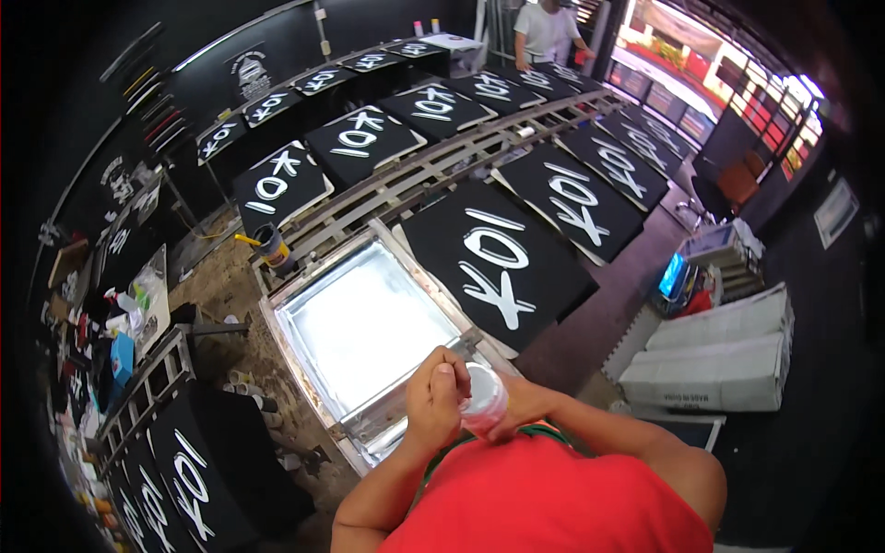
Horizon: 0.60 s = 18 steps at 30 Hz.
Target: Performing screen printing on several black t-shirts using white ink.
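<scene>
In front of my chest is a small clear plastic tub (486, 398) with a whitish top and a pinkish body. My right hand (522, 405) is wrapped around its side and underside. My left hand (437, 394) is closed, its curled fingers pressed to the left edge of the tub's top; whether they pinch a lid or just the rim is hard to see. Just beyond my hands a screen-printing frame (417, 281) lies tilted, its mesh (364, 323) bright white. Right of it, a black shirt (452, 249) with white brushed lettering is stretched on a board.
More printed black shirts (367, 138) lie along a metal rail (369, 184). A dark bucket (274, 251) with a yellow handle stands by the frame. White wrapped bundles (719, 355) are at the right; a cluttered bench (138, 313) is at the left. Another person (549, 35) stands at the back.
</scene>
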Each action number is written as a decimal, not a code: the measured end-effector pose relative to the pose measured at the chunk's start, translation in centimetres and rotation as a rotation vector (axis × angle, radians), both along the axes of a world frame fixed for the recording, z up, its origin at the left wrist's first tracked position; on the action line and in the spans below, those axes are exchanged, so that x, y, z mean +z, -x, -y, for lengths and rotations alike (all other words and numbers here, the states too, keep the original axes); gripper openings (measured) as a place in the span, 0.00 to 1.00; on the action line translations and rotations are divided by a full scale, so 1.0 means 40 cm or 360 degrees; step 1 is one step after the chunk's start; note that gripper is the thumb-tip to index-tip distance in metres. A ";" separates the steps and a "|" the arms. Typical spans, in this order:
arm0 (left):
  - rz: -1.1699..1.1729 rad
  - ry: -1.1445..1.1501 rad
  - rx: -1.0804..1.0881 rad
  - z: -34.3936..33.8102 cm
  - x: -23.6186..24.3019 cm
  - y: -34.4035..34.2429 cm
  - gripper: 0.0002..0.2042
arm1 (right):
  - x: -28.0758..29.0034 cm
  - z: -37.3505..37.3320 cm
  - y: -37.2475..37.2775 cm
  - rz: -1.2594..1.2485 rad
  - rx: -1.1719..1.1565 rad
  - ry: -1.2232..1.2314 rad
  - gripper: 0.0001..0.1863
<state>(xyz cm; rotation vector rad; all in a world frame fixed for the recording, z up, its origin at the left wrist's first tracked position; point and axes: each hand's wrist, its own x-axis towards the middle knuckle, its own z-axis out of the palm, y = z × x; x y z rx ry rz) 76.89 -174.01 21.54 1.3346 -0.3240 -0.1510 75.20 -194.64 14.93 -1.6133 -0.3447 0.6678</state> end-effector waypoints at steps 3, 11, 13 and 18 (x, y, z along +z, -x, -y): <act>-0.0086 0.0110 -0.0028 0.042 -0.028 -0.009 0.24 | -0.014 0.098 0.013 -0.0073 0.0018 -0.0086 0.51; 0.0503 -0.0050 -0.0062 0.227 0.110 0.016 0.22 | -0.032 0.268 -0.185 0.0501 0.0154 0.0040 0.52; 0.0935 -0.0035 -0.0011 0.255 0.163 0.039 0.17 | -0.018 0.299 -0.227 0.0917 -0.0239 0.0414 0.58; 0.1047 -0.0316 0.0479 0.426 0.128 -0.063 0.07 | 0.003 0.306 -0.348 0.1190 -0.0497 -0.0063 0.58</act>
